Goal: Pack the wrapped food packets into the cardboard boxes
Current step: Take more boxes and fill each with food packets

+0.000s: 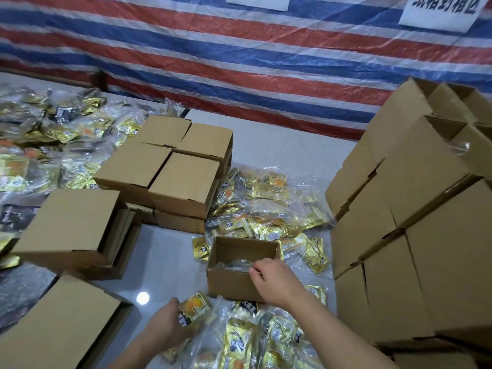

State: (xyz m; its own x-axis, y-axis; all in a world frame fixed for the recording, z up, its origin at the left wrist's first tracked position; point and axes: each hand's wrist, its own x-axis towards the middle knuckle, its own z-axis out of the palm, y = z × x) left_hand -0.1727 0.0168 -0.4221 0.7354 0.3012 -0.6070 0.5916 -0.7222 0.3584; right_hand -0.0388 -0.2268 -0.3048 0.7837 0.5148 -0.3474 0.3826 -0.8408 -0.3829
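Cardboard open box lies long-axis left-right; right hand pinches its near rim, left hand grips a packet.

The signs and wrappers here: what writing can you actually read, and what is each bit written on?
White paper sign on the striped tarp, top right: large black Chinese characters, cut off by the frame's edge and blurred; possibly "箱到箱区", not certain.
Second white sheet, top centre: no writing shows.
Packet gripped in the left hand: white characters on a black patch, too blurred to read.
Loose gold packets: print too small.
Cardboard boxes: plain.

Both hands low — fingers curled.
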